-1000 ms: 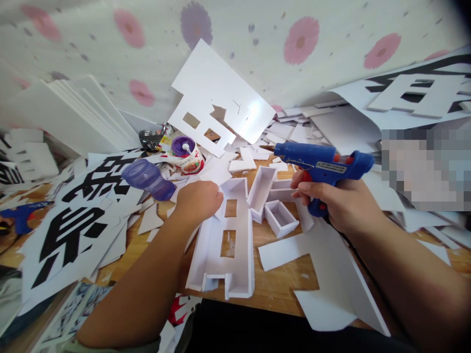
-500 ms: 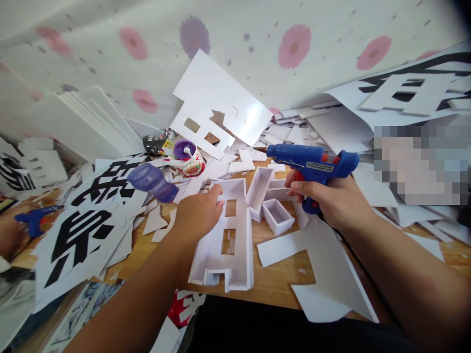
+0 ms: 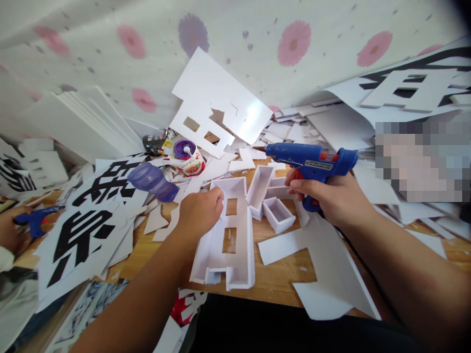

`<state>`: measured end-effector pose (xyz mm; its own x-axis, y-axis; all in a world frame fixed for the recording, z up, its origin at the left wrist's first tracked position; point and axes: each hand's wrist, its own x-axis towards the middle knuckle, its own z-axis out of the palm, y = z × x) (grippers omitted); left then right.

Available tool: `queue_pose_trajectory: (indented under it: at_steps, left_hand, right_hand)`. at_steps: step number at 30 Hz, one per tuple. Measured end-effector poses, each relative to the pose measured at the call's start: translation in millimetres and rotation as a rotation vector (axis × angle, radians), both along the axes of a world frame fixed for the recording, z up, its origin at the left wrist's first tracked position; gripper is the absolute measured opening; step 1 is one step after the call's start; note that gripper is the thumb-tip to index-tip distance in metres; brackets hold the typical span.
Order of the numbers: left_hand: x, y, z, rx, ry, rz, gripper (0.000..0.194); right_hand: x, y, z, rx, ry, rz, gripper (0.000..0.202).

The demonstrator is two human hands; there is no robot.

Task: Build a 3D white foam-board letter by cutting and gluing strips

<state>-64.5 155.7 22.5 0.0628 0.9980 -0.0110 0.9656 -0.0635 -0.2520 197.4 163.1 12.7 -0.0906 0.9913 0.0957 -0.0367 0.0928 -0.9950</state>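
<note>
My right hand (image 3: 331, 196) is wrapped round the grip of a blue hot glue gun (image 3: 309, 158), its nozzle pointing left. The gun is held above the table, beyond the small white boxes. My left hand (image 3: 201, 211) is closed over the left wall of a hollow white foam-board letter (image 3: 240, 240) with cut-out openings. Its fingertips are hidden behind the knuckles. Right of the letter are a long narrow box piece (image 3: 259, 189) and a small square box piece (image 3: 278, 220). A flat foam-board offcut (image 3: 327, 260) reaches the table's front edge.
A purple bottle (image 3: 156, 184) lies left of my left hand, near a paper cup (image 3: 193, 164). Printed sheets (image 3: 88, 230) and foam scraps cover the wooden table (image 3: 272, 279). At far left another person's hand (image 3: 10, 228) holds a blue glue gun (image 3: 35, 220).
My left fingers have curled in more tightly at the letter's wall. The glue gun has shifted very slightly left; the view has moved a little.
</note>
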Motion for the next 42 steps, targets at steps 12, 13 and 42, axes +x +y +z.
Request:
queue_pose_trajectory:
  at_steps: [12, 13, 42]
  left_hand:
    - [1.3, 0.3, 0.8, -0.015, 0.005, 0.0, 0.024]
    - [1.2, 0.3, 0.8, -0.016, 0.006, -0.002, 0.024]
    - [0.8, 0.6, -0.6, -0.032, 0.04, -0.121, 0.024]
  right_hand:
    - [-1.2, 0.1, 0.1, 0.004, 0.0, -0.006, 0.005]
    - [-1.0, 0.1, 0.1, 0.005, 0.0, -0.005, 0.006]
    - [2.0, 1.5, -4.2, 0.003, 0.0, 0.017, 0.009]
